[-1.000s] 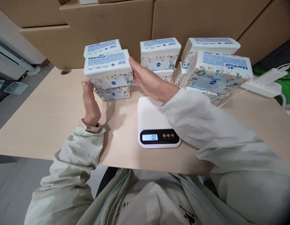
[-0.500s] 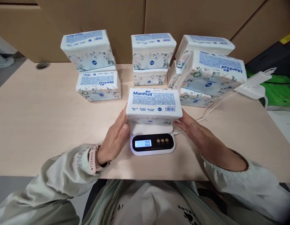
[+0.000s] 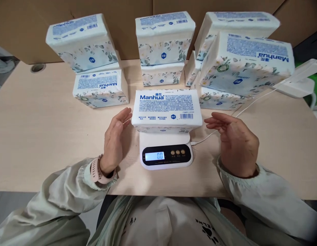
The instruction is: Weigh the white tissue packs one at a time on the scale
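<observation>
A white and blue pack of tissues [image 3: 168, 107] printed "Manhua" rests on a white digital scale [image 3: 166, 164], whose lit display reads 0.0. My left hand [image 3: 116, 138] is just off the pack's left end, fingers stretched out, thumb up and holding nothing. On the other side, my right hand [image 3: 234, 141] is open too, apart from the pack's right end, with its palm turned inward. The pack hides most of the scale's weighing plate. A pink watch band [image 3: 96, 171] circles my left wrist.
Behind the scale stand stacked tissue packs on the left [image 3: 83, 51], in the middle [image 3: 164, 48] and on the right [image 3: 247, 65]. A white cable [image 3: 212, 134] runs from the scale towards a white power strip [image 3: 302, 82]. Brown cardboard [image 3: 122, 30] backs the table.
Both hands have let go of the tissue pack and drawn outward from its ends. The pack stays on the scale, and the display still shows 0.0. The view has shifted closer.
</observation>
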`<state>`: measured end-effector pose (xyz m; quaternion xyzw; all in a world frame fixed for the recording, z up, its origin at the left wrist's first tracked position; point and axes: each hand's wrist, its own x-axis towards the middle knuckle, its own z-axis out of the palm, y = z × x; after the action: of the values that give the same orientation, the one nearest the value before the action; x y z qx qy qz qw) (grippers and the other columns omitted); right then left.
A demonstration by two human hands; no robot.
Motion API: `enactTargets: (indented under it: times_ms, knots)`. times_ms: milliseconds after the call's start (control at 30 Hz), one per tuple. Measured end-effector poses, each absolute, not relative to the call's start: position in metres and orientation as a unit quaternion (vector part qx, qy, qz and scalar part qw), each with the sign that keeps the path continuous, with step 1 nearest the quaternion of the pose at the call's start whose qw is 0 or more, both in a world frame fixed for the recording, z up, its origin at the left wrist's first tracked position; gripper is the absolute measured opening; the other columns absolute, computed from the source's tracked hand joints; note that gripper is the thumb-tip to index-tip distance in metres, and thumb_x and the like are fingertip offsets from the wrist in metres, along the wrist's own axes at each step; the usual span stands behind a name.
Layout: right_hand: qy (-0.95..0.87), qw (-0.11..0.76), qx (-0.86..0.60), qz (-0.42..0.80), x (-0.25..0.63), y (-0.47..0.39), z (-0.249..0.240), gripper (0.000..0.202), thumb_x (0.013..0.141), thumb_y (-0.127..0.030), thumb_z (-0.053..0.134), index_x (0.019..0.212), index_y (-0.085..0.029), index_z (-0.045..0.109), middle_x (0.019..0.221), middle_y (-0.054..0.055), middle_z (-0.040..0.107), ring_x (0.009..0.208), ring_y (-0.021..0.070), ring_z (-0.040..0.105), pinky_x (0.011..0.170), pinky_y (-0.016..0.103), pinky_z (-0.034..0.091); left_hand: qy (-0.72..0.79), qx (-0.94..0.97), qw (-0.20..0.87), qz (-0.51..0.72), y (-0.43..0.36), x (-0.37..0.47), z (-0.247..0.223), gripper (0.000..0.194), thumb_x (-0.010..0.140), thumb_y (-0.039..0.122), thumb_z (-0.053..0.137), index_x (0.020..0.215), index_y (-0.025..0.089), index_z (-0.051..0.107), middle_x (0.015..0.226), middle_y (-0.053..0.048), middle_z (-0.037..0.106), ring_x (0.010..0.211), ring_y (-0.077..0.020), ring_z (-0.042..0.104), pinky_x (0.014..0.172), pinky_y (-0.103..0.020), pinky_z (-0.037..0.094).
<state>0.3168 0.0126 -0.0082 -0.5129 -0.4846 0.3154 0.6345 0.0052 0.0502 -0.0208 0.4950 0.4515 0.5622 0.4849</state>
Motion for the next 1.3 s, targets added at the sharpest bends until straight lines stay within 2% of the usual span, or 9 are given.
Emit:
enactTargets:
  times_ms: [233,433,700,967,1300]
  knots:
    - [-0.508,0.594,-0.547,0.299,0.3187,0.0096,-0.0094,0.023,0.105,-0.043,0.070,0.107,-0.028,0.087,0.100,0.005,0.084,0.092,0.0234,0.077,0.088,0.042,0.062,0.440,0.513,0.474,0.564,0.0482,0.0070,-0.0188,0.044,0.110,0.055,0.063,0.142,0.028,0.077,0.154,-0.010,0.070,0.152,-0.0369,0.060,0.135,-0.064,0.041]
    - [-0.537,0.591,-0.535,0.276,0.3213,0.0115,-0.0124,0.015,0.103,-0.041,0.075,0.098,-0.034,0.086,0.096,0.002,0.082,0.089,0.0228,0.075,0.083,0.040,0.061,0.451,0.500,0.468,0.573,0.0469,0.0069,-0.0171,0.038,0.107,0.056,0.069,0.133,0.032,0.082,0.146,-0.005,0.075,0.145,-0.0333,0.066,0.130,-0.059,0.047]
    - [-0.538,0.594,-0.523,0.290,0.3194,0.0107,-0.0110,0.014,0.103,-0.036,0.074,0.097,-0.032,0.087,0.095,0.001,0.082,0.089,0.0209,0.074,0.084,0.037,0.059,0.458,0.485,0.475,0.574,0.0484,0.0069,-0.0187,0.042,0.106,0.060,0.067,0.131,0.030,0.082,0.145,-0.005,0.077,0.141,-0.0322,0.067,0.129,-0.056,0.046]
    - [-0.539,0.580,-0.544,0.276,0.3181,0.0093,-0.0094,0.016,0.102,-0.041,0.073,0.095,-0.032,0.085,0.095,0.003,0.082,0.089,0.0250,0.075,0.085,0.045,0.062,0.464,0.483,0.466,0.578,0.0489,0.0084,-0.0185,0.042,0.104,0.061,0.068,0.125,0.028,0.083,0.140,-0.007,0.079,0.138,-0.0322,0.070,0.129,-0.056,0.048]
    - [-0.529,0.598,-0.516,0.310,0.3167,0.0090,-0.0068,0.013,0.102,-0.035,0.075,0.098,-0.032,0.087,0.096,0.001,0.083,0.090,0.0209,0.075,0.086,0.039,0.059,0.451,0.487,0.471,0.581,0.0487,0.0093,-0.0150,0.036,0.104,0.057,0.070,0.123,0.030,0.085,0.136,-0.005,0.080,0.137,-0.0343,0.069,0.129,-0.060,0.048]
